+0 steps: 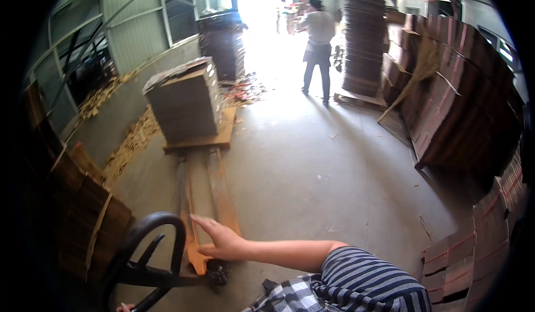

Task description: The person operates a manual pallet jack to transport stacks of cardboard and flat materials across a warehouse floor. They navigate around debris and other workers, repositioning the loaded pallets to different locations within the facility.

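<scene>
A pallet jack with orange forks [216,178] and a black loop handle [179,239] stands before me at the lower left. The forks point at a wooden pallet [227,131] bearing a tall block of stacked sheets [184,108]. At the lower edge, only a few fingers of my left hand [125,307] show, curled at the handle's lower part. My right hand [225,242] reaches leftward over the jack's near end, just right of the handle. Its fingers are stretched and apart, and it holds nothing.
A person [319,44] stands near the bright doorway. A dark wrapped stack [222,47] rises behind the pallet load. Tall cardboard stacks [362,44] and a leaning broom [412,80] line the right side. Scraps [134,133] lie along the left wall; bundled cardboard [92,217] is near left.
</scene>
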Demonstrator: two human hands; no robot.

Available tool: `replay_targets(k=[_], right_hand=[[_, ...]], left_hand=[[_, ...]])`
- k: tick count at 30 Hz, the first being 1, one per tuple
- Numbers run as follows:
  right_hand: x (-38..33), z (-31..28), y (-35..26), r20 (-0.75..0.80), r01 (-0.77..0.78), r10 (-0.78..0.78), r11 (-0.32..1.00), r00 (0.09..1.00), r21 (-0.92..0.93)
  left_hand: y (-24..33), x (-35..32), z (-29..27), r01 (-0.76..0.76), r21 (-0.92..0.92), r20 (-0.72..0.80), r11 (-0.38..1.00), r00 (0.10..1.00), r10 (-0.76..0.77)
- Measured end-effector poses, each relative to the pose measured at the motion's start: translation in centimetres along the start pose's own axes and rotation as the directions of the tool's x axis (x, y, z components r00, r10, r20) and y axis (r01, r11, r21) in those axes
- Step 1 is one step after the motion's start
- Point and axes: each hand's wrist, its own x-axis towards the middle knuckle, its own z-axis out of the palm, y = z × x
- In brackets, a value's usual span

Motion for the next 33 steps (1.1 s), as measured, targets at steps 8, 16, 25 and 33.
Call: replay_targets(k=[8,16,25,33], right_hand=[[-15.0,-12.9,7.2,0.586,-0.411,0.312,0.911,0.748,0.040],[-20.3,-31.5,17.0,0.747,-0.327,0.272,0.942,0.606,-0.078],[-30.2,-52.7,21.6,0.609,-0.496,0.614,0.782,0.502,-0.379],[-40.6,-65.8,22.0,0.619,-0.593,0.721,0.656,0.310,-0.467]], left_hand=[[8.9,-11.5,-1.1,-0.130,-0.064,0.317,0.990,0.938,0.143],[21.9,-28.9,4.4,0.059,-0.531,0.454,0.845,0.862,0.225],[38.2,-42.4,16.4,0.088,-0.499,0.717,0.862,0.601,0.353],[45.1,-53.0,28.3,0.257,-0.474,0.867,0.842,0.306,0.394]])
